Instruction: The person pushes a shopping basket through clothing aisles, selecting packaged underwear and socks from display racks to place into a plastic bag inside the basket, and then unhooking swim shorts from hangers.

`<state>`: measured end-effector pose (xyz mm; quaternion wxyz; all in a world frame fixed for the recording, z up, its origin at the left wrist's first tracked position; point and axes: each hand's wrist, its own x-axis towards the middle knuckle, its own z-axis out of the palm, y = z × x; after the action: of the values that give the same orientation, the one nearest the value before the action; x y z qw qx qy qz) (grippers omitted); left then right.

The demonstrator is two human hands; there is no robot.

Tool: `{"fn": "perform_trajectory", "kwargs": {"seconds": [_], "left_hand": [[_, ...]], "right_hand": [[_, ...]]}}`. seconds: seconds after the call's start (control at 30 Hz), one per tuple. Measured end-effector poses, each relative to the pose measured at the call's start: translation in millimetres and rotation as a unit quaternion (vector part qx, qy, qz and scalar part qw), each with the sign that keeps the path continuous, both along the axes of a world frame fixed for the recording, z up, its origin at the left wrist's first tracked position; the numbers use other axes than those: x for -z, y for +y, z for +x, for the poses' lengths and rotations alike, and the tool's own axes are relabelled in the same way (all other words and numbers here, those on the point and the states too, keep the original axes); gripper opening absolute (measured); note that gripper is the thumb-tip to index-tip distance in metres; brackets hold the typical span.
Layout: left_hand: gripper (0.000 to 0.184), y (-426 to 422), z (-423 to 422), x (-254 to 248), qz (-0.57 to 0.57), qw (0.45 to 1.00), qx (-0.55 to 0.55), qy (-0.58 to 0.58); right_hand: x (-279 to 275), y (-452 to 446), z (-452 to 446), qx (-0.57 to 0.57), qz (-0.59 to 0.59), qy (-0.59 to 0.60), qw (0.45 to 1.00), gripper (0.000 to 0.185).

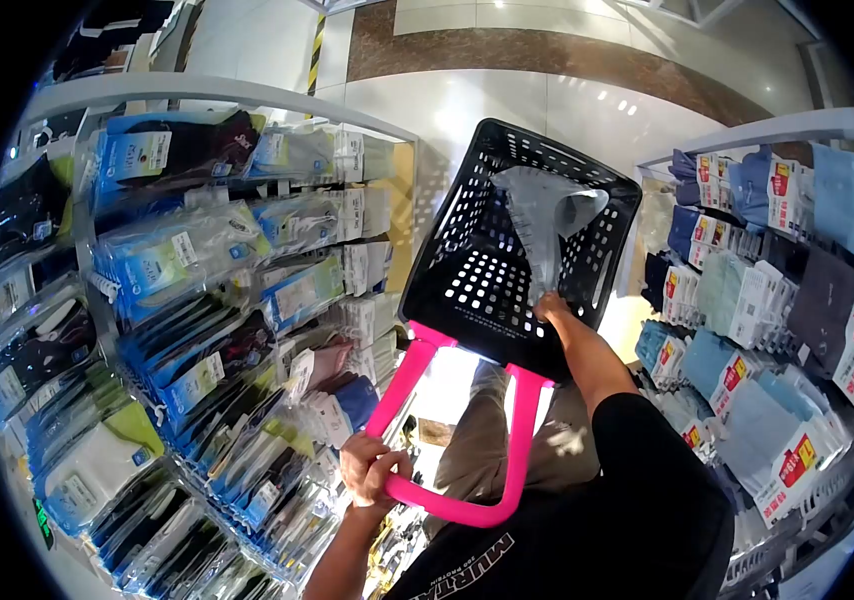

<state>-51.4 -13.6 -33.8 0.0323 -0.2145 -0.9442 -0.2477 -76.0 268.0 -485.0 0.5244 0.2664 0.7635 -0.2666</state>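
Observation:
My left hand [373, 468] is wrapped round the corner of the pink handle [519, 440] of a black shopping basket [482, 215]. Perforated walls surround the basket's inside, and it tilts away from me. My right hand [549, 306] reaches over the near side of the basket with its fingers closed on the lower end of a translucent plastic bag [537, 225]. That bag spreads upward inside the basket, with a paler rounded part at its upper right. I cannot make out whether it contains anything.
Racks of clear-packaged garments [177, 250] line the left side. On the right hang folded garments [827, 310] with red and yellow price tags. Pale floor tiles [507, 95] with a brown band [587, 65] lie ahead, past a yellow-black striped strip [317, 50].

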Motion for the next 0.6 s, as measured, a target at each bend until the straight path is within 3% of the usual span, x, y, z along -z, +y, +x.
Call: {"fn": "perform_trajectory", "kwargs": {"seconds": [0.1,0.13,0.2,0.27,0.3,0.43,0.5,0.6], "left_hand": [[0.031,-0.4,1.2,1.1,0.014,1.000,0.007,0.006],[0.032,-1.3,4.3,1.7,0.014,1.000,-0.002,0.005],[0.036,-1.2,4.4,0.8,0.036,0.999,-0.003,0.018],[0.025,-1.8,6.6,-9.1,0.051,0.999,-0.018,-0.004],[0.021,-0.9,3.5,-13.8,0.052,0.999,-0.004,-0.015],[0.010,-5.7,10.9,-8.9,-0.021,1.000,-0.007,-0.015],[0.017,-6.6,8.4,-26.1,-0.022,0.992,0.080,-0.090],[0.030,8.8,5.5,-61.4,-0.055,0.968,0.229,-0.082]], "right_hand": [[-36.5,5.1,-4.0,-0.090,-0.056,0.074,0.992,0.038],[15.0,-0.8,28.5,-0.043,-0.035,0.240,0.969,0.034],[-7.4,-1.3,22.8,0.025,-0.150,0.385,0.910,0.024],[-67.7,-14.4,2.3,0.108,-0.130,0.425,0.889,0.020],[-126.5,-16.1,-18.7,0.048,-0.021,0.447,0.893,0.020],[-221.7,-14.5,-46.8,0.077,-0.017,0.519,0.851,0.018],[-278.4,-5.4,-44.6,0.121,-0.027,0.555,0.823,0.018],[-367.1,5.3,-35.5,0.209,-0.022,0.609,0.765,0.020]]}}
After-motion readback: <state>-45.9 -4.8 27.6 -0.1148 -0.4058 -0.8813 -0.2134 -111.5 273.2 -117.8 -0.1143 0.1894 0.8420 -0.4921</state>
